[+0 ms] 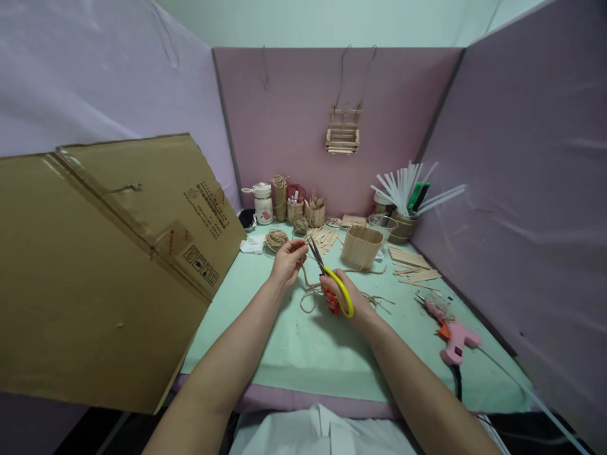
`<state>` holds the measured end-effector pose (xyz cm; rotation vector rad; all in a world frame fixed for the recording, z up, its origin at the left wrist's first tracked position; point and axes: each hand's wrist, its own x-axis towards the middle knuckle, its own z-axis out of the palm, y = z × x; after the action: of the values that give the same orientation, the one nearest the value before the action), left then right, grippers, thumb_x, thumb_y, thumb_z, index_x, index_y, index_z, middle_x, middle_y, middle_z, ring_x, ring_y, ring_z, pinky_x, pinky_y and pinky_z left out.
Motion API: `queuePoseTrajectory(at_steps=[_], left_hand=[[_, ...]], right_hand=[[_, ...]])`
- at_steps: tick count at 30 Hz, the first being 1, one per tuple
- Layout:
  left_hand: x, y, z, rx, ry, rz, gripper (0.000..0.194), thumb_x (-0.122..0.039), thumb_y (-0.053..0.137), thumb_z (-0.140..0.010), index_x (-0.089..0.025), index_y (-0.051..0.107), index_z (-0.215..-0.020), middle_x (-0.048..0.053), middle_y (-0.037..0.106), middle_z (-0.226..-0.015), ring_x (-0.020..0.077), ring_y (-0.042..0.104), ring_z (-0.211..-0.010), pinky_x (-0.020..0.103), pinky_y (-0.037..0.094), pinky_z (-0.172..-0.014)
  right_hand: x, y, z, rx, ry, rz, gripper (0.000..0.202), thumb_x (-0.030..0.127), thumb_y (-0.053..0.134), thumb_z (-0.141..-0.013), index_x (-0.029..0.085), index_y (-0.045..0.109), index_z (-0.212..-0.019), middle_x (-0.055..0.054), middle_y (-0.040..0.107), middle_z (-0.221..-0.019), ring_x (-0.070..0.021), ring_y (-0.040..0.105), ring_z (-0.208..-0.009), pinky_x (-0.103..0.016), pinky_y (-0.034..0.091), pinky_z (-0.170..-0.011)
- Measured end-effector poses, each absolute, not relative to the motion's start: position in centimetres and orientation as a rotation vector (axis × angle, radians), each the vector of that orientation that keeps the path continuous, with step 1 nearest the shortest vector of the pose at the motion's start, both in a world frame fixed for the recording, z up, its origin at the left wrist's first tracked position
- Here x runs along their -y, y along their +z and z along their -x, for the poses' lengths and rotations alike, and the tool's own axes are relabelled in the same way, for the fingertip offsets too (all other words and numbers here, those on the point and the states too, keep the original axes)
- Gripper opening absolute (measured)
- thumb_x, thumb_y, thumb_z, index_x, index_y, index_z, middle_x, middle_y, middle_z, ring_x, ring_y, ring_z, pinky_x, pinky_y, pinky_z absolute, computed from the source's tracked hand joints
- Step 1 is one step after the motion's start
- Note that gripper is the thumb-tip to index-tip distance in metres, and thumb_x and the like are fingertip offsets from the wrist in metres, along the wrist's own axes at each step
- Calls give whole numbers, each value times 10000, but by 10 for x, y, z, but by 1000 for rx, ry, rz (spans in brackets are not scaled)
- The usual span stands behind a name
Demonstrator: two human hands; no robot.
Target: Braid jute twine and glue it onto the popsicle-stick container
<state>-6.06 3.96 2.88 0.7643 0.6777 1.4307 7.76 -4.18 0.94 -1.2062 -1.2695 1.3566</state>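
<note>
My right hand (344, 297) grips a pair of scissors (342, 292) with yellow and red handles, its blades slightly apart and pointing up and left. Just left of the blade tips, my left hand (288, 260) pinches a piece of twine (304, 270) between thumb and fingers. From there the twine hangs to the table and curls in loose loops between my hands. More loose twine (377, 299) lies behind and right of the scissors. Past my left hand sits a ball of twine (276, 239). A basket made of craft sticks (361, 246) stands beyond the scissors.
A pink glue gun (456, 338) lies at right, near loose craft sticks (412, 262). A big cardboard sheet (109, 272) leans in at left. Along the back are a white bottle (263, 203), stick holders and a pot of glue sticks (403, 224). A small stick shelf (343, 131) hangs on the wall.
</note>
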Motion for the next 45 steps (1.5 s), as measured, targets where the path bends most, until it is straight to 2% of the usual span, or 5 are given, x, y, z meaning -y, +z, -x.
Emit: queuePoseTrajectory(at_steps=[17,27,33,38,45], left_hand=[[-33,26,55,-695,1286,-818,356,-163,828,-458,-136,604,-733,-19,589,-659,54,519,-579,200,395,-580],[-34,26,54,-692,1297,-799,360,-164,832,-464,-133,607,-743,-19,587,-664,53,524,-582,200,401,-580],[-45,28,67,-705,1363,-747,335,-132,812,-512,-144,597,-769,-27,573,-662,56,534,-594,193,402,-565],[-51,47,75,-759,1367,-766,308,-122,792,-548,-154,593,-780,-21,580,-667,67,549,-606,191,408,-551],[-50,97,60,-726,1348,-932,275,-83,773,-570,-138,596,-774,-19,579,-667,66,553,-610,193,409,-569]], right_hand=[[49,22,-73,1161,1385,1229,441,612,560,-743,253,304,-760,125,316,-480,-54,206,-356,-172,183,-330],[47,11,-74,1169,1204,1315,452,644,567,-720,252,351,-790,107,380,-488,-71,288,-351,-200,222,-343],[71,11,-106,1532,1005,1424,396,467,712,-646,233,413,-761,58,497,-600,-111,415,-523,-231,313,-477],[111,20,-127,1954,903,1611,293,366,692,-664,231,438,-718,40,510,-599,-123,395,-536,-243,262,-484],[88,11,-47,2183,700,1496,180,211,611,-687,210,469,-798,-25,570,-710,-152,480,-600,-255,278,-517]])
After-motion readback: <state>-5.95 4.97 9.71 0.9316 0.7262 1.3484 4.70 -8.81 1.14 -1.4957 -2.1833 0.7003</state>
